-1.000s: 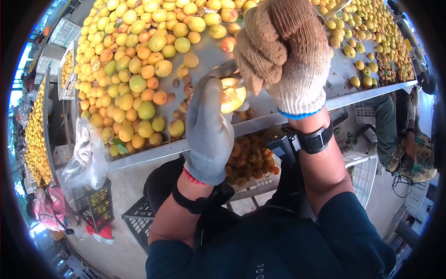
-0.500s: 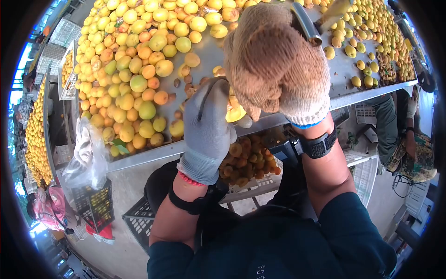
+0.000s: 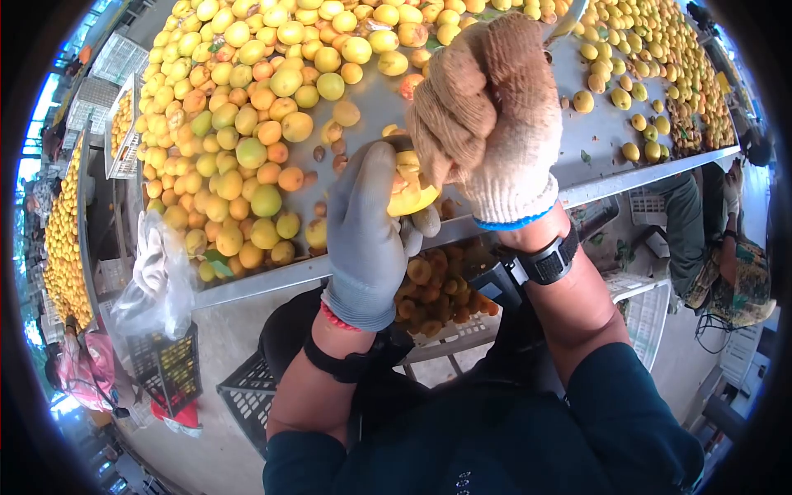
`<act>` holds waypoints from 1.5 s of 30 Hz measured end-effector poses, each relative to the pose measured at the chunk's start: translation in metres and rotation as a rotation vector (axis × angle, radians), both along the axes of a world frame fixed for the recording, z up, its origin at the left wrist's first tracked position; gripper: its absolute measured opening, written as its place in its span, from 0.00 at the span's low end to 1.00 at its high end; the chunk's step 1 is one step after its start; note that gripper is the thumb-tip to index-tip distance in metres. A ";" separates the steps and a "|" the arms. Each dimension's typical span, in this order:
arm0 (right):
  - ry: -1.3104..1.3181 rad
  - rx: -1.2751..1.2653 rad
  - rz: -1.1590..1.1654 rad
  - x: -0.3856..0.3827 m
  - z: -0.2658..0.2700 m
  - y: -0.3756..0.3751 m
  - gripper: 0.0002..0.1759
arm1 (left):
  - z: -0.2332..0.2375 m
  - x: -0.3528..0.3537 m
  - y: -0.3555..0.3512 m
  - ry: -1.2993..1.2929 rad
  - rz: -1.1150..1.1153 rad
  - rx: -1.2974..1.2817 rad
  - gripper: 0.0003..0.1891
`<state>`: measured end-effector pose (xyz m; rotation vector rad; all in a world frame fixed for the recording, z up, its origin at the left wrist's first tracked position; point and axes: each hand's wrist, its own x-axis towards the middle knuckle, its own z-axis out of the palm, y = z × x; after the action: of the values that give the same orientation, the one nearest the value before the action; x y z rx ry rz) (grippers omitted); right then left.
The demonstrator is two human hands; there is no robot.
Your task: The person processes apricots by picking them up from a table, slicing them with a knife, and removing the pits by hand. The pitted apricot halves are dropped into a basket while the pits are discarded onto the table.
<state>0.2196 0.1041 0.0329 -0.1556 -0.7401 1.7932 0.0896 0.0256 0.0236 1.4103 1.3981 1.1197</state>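
My left hand (image 3: 369,219), in a grey glove, is closed around a yellow fruit (image 3: 410,186) at the table's near edge; the fruit's yellow flesh shows. Right beside it my right hand (image 3: 487,115), in a brown and white knit glove, is curled in a fist around a tool with a curved metal part (image 3: 568,22) sticking out at the top. The rest of that tool is hidden by the glove. Many yellow, orange and greenish fruits (image 3: 223,165) lie on the metal table (image 3: 363,89) ahead and to the left of my hands.
Below the table edge (image 3: 272,274) a crate holds orange fruit pieces (image 3: 441,289). A plastic bag (image 3: 153,280) hangs at the left corner, above a black crate (image 3: 169,367). Another person in pink (image 3: 87,371) is at far left; one with a patterned garment (image 3: 742,280) is at right.
My right hand has turned and shifted slightly left and down, with the tool's metal part now higher. More of the fruit in my left hand shows. The view has shifted slightly.
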 end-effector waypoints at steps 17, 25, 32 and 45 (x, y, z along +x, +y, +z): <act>-0.041 -0.089 0.050 0.013 0.029 -0.006 0.27 | -0.016 0.014 0.000 -0.318 -0.096 0.058 0.23; 0.059 -0.251 0.120 0.012 0.021 0.000 0.24 | -0.031 0.006 0.007 0.025 -0.155 0.489 0.22; 0.036 -0.220 0.136 0.002 0.028 -0.011 0.20 | -0.030 -0.006 -0.007 -0.547 -0.256 -0.088 0.22; 0.003 -0.318 -0.145 0.008 0.009 0.017 0.16 | -0.041 -0.014 0.031 -1.119 -0.096 -0.318 0.24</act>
<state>0.2276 0.1208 0.0415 -0.4075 -0.4262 1.7607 0.0754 0.0570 -0.0171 0.4285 0.6245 1.2398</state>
